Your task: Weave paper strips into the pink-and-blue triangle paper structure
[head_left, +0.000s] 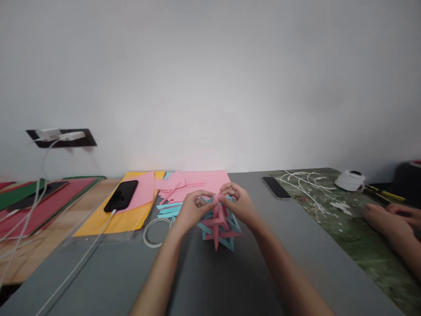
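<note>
- Pinching at the top of the pink-and-blue paper frame model (219,228), both hands meet. The model stands on its points at the middle of the grey bench (230,281), nearer the far edge than the near one.
- Risk, as I read it: too hard a squeeze up there could crease or buckle a thin strut. A sideways tug could slip one interlocked frame out of another.
- Another worry: only the points seem to touch the bench, so a downward push might bend a tip or roll the model over.
- Now the left hand (191,210): fingers curled in, thumb and fingertips closed on an upper strut.
- And the right hand (239,202): curled likewise, gripping a pink strut just beside the other's fingertips.
- Loose blue strips (168,210) and pink paper sheets (204,179) lie just beyond, toward the far edge.
</note>
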The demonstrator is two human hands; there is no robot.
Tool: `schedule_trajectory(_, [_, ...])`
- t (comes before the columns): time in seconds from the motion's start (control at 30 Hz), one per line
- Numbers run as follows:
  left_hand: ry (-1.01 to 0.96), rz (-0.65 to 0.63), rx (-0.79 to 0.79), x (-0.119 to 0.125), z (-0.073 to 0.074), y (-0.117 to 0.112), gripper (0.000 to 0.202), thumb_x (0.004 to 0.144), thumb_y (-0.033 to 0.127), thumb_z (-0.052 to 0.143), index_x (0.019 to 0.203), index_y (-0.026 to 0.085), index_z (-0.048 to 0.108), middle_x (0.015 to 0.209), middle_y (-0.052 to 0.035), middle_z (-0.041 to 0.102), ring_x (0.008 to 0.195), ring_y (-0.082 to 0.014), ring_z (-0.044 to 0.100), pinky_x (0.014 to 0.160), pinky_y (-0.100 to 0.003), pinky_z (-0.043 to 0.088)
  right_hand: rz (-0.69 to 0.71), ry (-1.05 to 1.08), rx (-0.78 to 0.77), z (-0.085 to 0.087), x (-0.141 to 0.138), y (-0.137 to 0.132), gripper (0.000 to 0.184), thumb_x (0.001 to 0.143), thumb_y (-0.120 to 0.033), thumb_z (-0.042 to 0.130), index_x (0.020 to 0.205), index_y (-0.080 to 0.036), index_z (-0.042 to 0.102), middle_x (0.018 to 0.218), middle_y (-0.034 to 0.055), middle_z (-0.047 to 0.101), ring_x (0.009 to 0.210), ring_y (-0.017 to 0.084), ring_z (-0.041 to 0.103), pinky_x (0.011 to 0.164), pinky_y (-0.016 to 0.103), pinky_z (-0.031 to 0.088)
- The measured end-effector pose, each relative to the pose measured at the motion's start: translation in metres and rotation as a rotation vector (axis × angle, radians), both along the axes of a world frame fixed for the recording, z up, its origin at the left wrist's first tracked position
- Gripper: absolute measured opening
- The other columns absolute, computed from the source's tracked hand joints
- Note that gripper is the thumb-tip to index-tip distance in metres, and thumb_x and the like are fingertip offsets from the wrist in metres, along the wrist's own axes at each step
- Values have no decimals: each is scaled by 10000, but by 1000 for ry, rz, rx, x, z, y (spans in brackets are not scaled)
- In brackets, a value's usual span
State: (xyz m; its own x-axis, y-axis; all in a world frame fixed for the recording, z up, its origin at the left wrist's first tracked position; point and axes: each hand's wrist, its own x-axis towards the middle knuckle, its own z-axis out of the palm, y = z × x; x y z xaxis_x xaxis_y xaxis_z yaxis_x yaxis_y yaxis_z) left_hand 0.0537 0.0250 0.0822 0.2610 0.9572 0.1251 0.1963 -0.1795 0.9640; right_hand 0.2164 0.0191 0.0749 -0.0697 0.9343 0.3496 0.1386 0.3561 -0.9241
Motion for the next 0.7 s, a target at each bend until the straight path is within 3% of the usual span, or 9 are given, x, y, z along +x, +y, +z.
schedule_trajectory(0.3, [-37, 16, -31, 2, -3, 1, 441, 570, 464, 716, 841, 125, 637, 418, 68, 432, 397, -54, 322, 406, -185, 195, 40, -25, -9, -3, 0, 2, 181, 686, -223, 594, 861, -192, 557, 705, 0, 613, 706, 150, 582, 632, 254, 433])
schedule_trajectory(0.5, [-42, 65, 6, 2, 4, -4, 452, 599, 413, 707, 941, 132, 616, 449, 82, 414, 399, -51, 323, 396, -172, 223, -9, 6, 4, -6, -1, 5, 205, 685, -228, 582, 883, -191, 550, 709, -7, 607, 705, 149, 577, 657, 259, 425])
schedule_trajectory(0.6, [-51, 226, 55, 1, 8, -6, 329, 646, 420, 661, 813, 140, 614, 477, 68, 437, 391, -51, 347, 376, -171, 251, -56, 36, 18, -7, -3, 6, 230, 695, -250, 573, 913, -195, 527, 725, -11, 606, 715, 147, 576, 666, 259, 419])
schedule_trajectory(0.7, [-3, 177, -8, 0, 10, -9, 351, 716, 483, 565, 675, 136, 605, 403, 76, 371, 331, -47, 302, 335, -178, 212, -52, 62, 3, -9, -5, 6, 270, 710, -264, 566, 959, -205, 482, 741, -6, 615, 721, 152, 576, 647, 256, 415])
